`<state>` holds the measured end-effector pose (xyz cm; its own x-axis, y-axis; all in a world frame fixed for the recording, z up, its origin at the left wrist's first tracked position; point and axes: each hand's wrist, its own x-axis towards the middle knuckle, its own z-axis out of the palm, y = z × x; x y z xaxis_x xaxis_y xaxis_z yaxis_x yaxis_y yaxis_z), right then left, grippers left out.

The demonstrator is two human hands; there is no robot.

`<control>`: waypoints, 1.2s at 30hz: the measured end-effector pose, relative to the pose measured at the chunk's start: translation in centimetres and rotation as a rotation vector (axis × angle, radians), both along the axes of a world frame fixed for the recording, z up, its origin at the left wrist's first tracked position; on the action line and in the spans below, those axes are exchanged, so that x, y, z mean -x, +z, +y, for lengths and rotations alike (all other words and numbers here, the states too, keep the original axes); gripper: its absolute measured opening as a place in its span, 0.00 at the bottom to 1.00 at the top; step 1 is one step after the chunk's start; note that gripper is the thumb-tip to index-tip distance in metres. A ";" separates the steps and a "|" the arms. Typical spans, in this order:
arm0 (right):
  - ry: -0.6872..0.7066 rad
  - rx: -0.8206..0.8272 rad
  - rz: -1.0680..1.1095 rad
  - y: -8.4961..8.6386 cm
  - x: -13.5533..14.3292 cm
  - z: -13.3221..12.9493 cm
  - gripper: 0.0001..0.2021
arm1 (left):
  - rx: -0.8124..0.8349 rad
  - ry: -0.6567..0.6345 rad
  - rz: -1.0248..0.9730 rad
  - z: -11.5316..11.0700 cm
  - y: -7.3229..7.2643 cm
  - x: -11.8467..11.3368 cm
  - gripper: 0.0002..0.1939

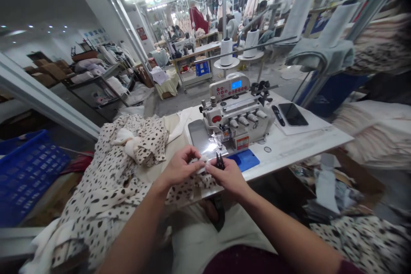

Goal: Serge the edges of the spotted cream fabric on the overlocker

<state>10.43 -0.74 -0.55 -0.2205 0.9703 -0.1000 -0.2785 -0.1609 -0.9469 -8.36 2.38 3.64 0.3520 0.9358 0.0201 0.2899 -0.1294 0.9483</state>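
Observation:
In front of the overlock sewing machine, my left hand pinches the edge of a white fabric piece between thumb and fingers. Close beside it, my right hand is closed around black thread snips, their points upward, while its thumb and finger meet the same fabric edge. Cream cloth with dark spots hangs below my hands and lies heaped to the left. A twisted pale bundle rests on that heap.
On the white machine table are a phone, a black marker and a blue plate. A blue basket stands at left. Thread cones rise behind; stacked fabric lies at right.

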 end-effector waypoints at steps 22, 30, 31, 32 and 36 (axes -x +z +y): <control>-0.290 -0.125 -0.152 -0.6 -1.1 -0.5 0.13 | -0.049 0.188 -0.014 0.7 -1.3 -3.8 0.14; -0.536 -0.012 -0.119 -3.3 -0.1 0.6 0.17 | -0.366 0.180 0.418 2.5 -0.5 -6.4 0.05; -0.556 -0.003 -0.099 -3.7 0.1 0.7 0.17 | -0.435 0.191 0.469 2.4 -0.5 -6.8 0.04; -0.570 0.006 -0.074 -4.1 0.3 0.8 0.18 | -0.504 0.202 0.512 2.3 -0.5 -7.1 0.04; -0.559 0.021 0.018 -4.9 0.8 0.9 0.18 | -0.670 0.174 0.652 0.8 -0.8 -8.1 0.06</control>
<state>9.66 0.19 -5.44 0.3254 0.9377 -0.1218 -0.3434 -0.0028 -0.9392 -0.31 3.17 2.79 0.3403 0.8410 0.4207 0.8022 -0.4931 0.3366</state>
